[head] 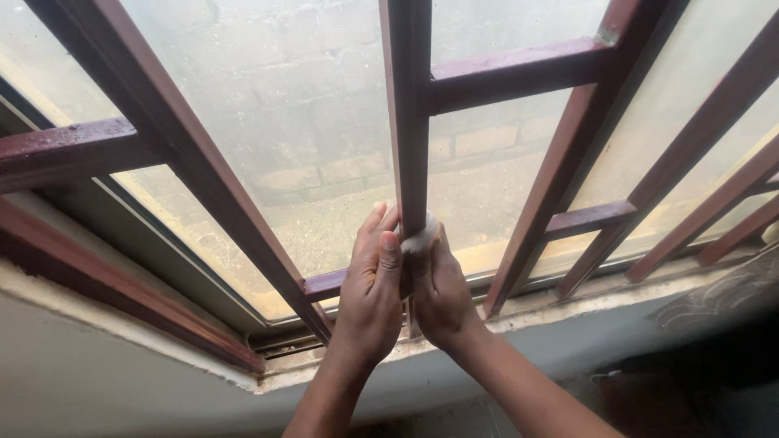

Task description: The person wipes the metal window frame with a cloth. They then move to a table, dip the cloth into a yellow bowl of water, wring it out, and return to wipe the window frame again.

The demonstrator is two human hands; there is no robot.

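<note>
White cloth (420,237) wrapped around upright maroon window bar (408,122), low near the sill | left hand (372,292) and right hand (438,294) both clasped on cloth and bar | frosted glass (300,122) behind the bar

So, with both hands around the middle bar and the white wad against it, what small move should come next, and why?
Probably slide the white wad a little down the vertical bar. The right hand presses it to the bar, the left hand clasps the other side, and a short stretch of bar remains below, toward the dusty sill.
</note>
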